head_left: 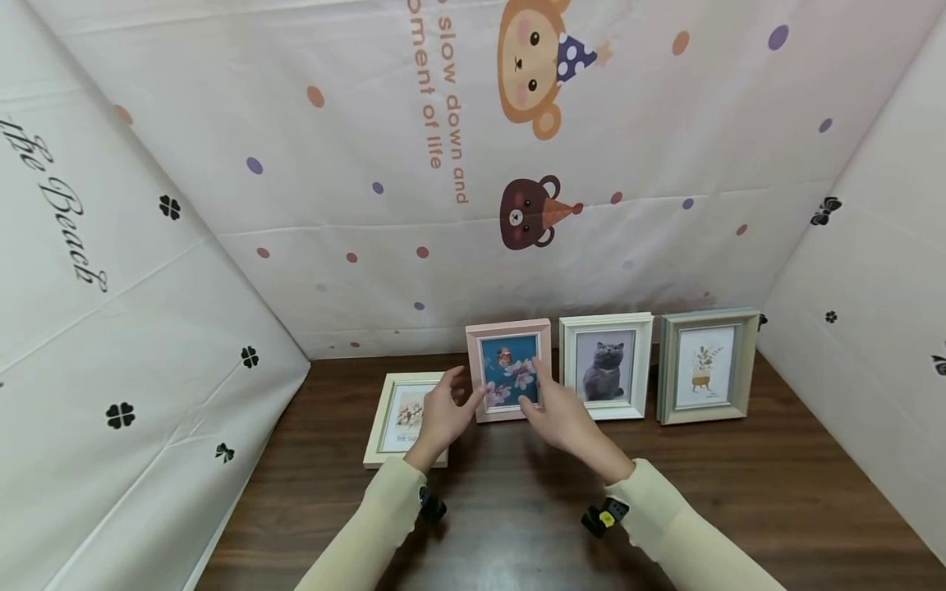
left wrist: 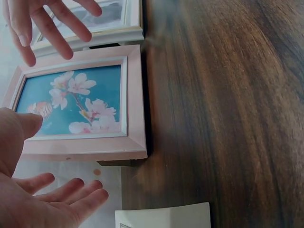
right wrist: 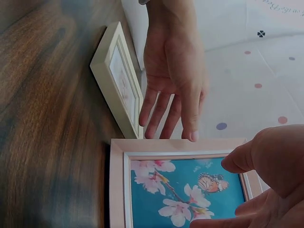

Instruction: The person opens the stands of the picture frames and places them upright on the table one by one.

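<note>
A pink picture frame (head_left: 510,417) with a blossom-and-butterfly picture on blue stands upright between both hands, near the back wall. My left hand (head_left: 443,414) is at its left side, fingers spread and thumb toward the front; the left wrist view shows a gap between these fingers and the frame. My right hand (head_left: 557,410) is at the right side, its fingers loosely extended and overlapping the picture's edge in the head view. Neither hand grips anything. Left of the pink frame, a cream picture frame (head_left: 375,427) leans low, partly hidden behind my left hand.
A white frame with a grey cat picture (head_left: 604,361) stands close to the right of the pink one. Further right stands a grey-green frame (head_left: 668,369) with a plant picture. Behind the row hangs a printed white cloth (head_left: 414,279). The tabletop (head_left: 510,509) is dark wood.
</note>
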Action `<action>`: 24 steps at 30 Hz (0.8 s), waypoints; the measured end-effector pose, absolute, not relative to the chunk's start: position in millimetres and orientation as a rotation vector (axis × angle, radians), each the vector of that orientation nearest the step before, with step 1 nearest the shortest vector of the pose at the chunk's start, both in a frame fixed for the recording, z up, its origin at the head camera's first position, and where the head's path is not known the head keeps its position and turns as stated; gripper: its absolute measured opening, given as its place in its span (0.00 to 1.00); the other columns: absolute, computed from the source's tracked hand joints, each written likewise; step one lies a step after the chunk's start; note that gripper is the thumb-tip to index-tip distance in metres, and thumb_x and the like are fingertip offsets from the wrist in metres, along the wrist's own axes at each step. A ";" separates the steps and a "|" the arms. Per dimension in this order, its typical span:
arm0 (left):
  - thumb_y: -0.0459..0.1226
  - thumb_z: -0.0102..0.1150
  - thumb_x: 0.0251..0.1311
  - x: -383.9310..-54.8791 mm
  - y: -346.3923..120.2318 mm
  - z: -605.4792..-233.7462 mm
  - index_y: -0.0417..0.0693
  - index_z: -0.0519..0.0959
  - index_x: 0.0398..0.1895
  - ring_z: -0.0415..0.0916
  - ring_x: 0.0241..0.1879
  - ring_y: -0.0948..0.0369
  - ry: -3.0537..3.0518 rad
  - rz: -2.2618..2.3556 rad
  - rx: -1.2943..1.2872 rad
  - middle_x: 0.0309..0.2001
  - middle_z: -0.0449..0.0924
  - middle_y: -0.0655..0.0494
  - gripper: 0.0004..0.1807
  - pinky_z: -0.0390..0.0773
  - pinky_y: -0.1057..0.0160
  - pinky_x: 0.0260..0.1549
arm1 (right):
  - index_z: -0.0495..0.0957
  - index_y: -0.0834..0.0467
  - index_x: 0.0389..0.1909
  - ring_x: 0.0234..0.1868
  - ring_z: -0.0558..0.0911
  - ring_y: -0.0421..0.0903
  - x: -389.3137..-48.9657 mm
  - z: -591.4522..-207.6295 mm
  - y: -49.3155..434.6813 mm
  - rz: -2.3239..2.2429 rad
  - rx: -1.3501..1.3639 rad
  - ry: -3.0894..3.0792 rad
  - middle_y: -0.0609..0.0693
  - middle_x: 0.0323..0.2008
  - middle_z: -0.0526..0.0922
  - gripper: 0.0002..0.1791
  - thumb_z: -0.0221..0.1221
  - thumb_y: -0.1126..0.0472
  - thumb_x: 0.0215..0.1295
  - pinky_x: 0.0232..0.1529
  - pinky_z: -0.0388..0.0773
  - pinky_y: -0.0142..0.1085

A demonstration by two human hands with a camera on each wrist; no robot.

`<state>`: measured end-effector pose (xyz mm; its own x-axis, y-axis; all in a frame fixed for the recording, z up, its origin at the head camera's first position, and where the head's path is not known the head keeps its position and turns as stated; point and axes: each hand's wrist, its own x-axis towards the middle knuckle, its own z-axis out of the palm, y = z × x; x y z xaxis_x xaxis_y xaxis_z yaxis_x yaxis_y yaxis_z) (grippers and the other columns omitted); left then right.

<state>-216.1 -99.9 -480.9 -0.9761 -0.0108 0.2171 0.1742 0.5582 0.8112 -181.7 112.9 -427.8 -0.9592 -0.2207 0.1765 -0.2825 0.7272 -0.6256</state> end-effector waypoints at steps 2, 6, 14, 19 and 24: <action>0.47 0.67 0.67 -215.6 -99.8 -481.4 0.39 0.71 0.70 0.81 0.56 0.41 -2.586 -1.389 -0.144 0.60 0.79 0.34 0.34 0.81 0.43 0.53 | 0.53 0.69 0.78 0.16 0.72 0.43 -181.8 -429.6 111.9 1.040 0.423 -2.847 0.51 0.19 0.77 0.41 0.61 0.57 0.73 0.18 0.71 0.37; 0.47 0.67 0.67 -216.2 -100.3 -483.1 0.39 0.71 0.69 0.81 0.56 0.40 -2.572 -1.401 -0.148 0.60 0.78 0.34 0.33 0.81 0.42 0.52 | 0.56 0.68 0.77 0.26 0.82 0.46 -182.0 -432.7 110.2 1.017 0.437 -2.838 0.62 0.38 0.86 0.40 0.62 0.56 0.72 0.33 0.83 0.46; 0.46 0.65 0.69 -212.3 -102.2 -482.8 0.40 0.71 0.70 0.81 0.56 0.41 -2.579 -1.422 -0.116 0.62 0.78 0.36 0.31 0.81 0.44 0.53 | 0.59 0.66 0.77 0.19 0.75 0.40 -179.7 -437.4 104.0 1.061 0.465 -2.803 0.60 0.37 0.86 0.38 0.62 0.57 0.72 0.30 0.79 0.43; 0.47 0.64 0.70 -208.5 -107.6 -484.2 0.40 0.71 0.69 0.81 0.55 0.40 -2.566 -1.448 -0.089 0.61 0.78 0.36 0.31 0.81 0.44 0.53 | 0.64 0.65 0.75 0.28 0.83 0.45 -178.6 -441.8 96.5 1.104 0.454 -2.788 0.66 0.55 0.83 0.35 0.63 0.58 0.72 0.34 0.84 0.46; 0.48 0.64 0.70 -206.4 -116.6 -485.7 0.40 0.71 0.70 0.80 0.57 0.40 -2.551 -1.478 -0.070 0.61 0.78 0.35 0.32 0.81 0.44 0.53 | 0.69 0.66 0.71 0.36 0.86 0.46 -179.2 -444.4 86.9 1.116 0.480 -2.742 0.65 0.52 0.85 0.31 0.63 0.60 0.70 0.37 0.83 0.46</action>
<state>-206.4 -116.6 -485.7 -0.9804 -0.0554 0.1891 0.1365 0.5014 0.8544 -179.2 86.9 -444.4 -0.9389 -0.2383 0.2482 -0.3439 0.6736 -0.6542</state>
